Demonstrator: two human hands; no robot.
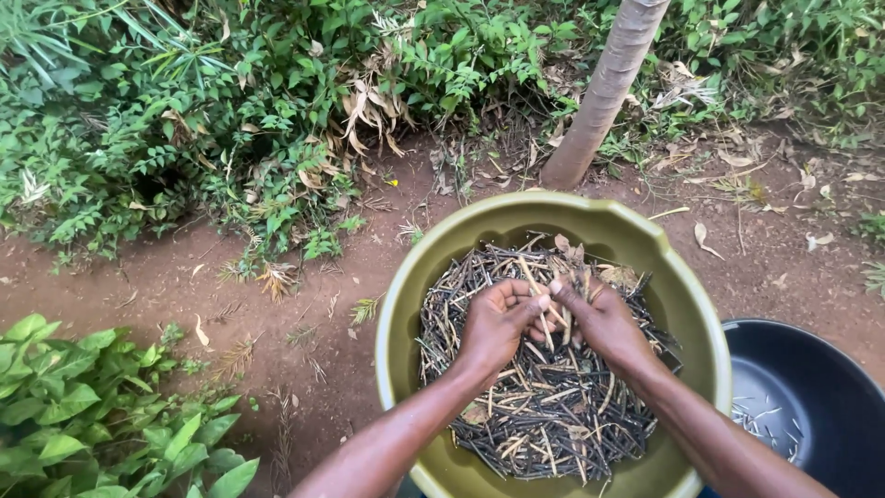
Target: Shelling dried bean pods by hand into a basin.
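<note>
- Both hands meet over the middle of the olive basin (687,304), fingertips together on one pale pod (544,314).
- The left hand (493,323) is curled, thumb and fingers pinched shut on the pod's near end.
- The right hand (604,323) is closed on the same pod from the other side, with a few more pale strips standing up between its fingers.
- The pod is held just above the heap, tilted, and crosses the gap between the two thumbs.
- The heap of pods (544,406) fills the basin's floor: thin dark sticks mixed with lighter split ones, lying every way. A few dry leaves (618,274) lie on its far side.
- Both forearms come up from the bottom edge and cross the basin's near rim.
- Just right of the basin, touching or nearly so, is a dark tub (811,369). Some thin pale bits (765,420) lie scattered on its bottom.
- The basin rests over bare reddish soil (304,277) strewn with dry leaves.
- Beyond the basin a slim trunk (604,88) leans up out of the soil.
- Green bushes (230,101) line the far side, and broad-leaved plants (101,415) stand near left.
</note>
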